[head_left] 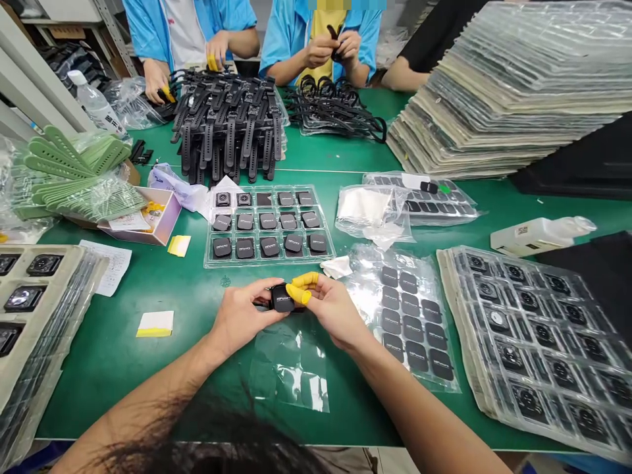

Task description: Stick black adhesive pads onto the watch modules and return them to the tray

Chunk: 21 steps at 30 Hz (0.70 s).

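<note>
Over the middle of the green table, a square black watch case [282,300] with a white-lettered face film is held between both hands. My left hand [241,308] grips it from the left, thumb below and fingers above. Yellow finger cots cover the thumb and forefinger of my right hand [336,306], which pinches the case's right edge. Below lies a clear plastic film sheet [291,378]. To the right, a sheet of black square film stickers [411,304] lies flat. Just beyond my hands, a clear tray [269,262] holds several watch cases, most with black films on.
Stacked trays of watch cases stand at left [64,316] and right [449,289]. Black watch straps [230,125] pile up at the back, before two co-workers in blue. A tall tray stack [498,99], white bottle [540,236] and green straps [83,171] surround the work area.
</note>
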{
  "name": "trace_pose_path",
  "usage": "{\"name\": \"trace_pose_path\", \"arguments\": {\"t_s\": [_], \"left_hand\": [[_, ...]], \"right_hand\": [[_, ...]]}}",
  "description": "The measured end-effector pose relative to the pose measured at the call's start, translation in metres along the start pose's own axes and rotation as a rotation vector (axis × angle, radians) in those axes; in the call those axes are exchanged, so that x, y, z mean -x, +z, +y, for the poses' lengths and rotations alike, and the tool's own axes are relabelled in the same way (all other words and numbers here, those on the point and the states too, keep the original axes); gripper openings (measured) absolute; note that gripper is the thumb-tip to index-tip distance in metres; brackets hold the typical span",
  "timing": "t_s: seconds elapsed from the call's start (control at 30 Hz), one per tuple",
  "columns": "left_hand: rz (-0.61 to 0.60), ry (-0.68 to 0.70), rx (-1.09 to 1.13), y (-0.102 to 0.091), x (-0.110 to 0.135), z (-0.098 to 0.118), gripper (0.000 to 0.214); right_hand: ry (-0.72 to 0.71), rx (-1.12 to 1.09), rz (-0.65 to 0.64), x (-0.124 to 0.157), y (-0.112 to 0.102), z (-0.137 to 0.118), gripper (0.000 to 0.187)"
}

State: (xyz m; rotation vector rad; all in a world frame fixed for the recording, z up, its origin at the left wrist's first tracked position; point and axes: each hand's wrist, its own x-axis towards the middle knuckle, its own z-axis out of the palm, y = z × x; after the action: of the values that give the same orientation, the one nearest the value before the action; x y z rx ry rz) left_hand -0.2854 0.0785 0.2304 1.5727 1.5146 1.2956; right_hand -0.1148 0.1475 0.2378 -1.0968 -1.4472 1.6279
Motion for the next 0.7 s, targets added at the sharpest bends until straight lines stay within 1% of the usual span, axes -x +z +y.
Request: {"name": "trace_pose_path", "arguments": {"t_s": [0.17, 0.37, 0.6, 0.7], "left_hand": [[-0.001, -0.023, -0.010, 0.0017, 0.0003, -0.0034, 0.044], [0.007, -0.040, -0.006, 0.0011, -0.0005, -0.0027, 0.044], [0.003, -0.060, 0.011, 0.0006, 0.0003, -0.0036, 0.045], [0.005, -0.056, 0.015, 0.0021, 0.0005, -0.0059, 0.046]], "right_hand": [[-0.006, 0.002, 0.022, -0.0008, 0.0012, 0.0015, 0.036], [0.023, -0.043, 0.027, -0.0035, 0.0025, 0.0038, 0.041], [0.016, -0.046, 0.015, -0.0009, 0.0008, 0.0022, 0.030], [0.002, -0.030, 0.016, -0.0009, 0.0014, 0.0024, 0.032]]}}
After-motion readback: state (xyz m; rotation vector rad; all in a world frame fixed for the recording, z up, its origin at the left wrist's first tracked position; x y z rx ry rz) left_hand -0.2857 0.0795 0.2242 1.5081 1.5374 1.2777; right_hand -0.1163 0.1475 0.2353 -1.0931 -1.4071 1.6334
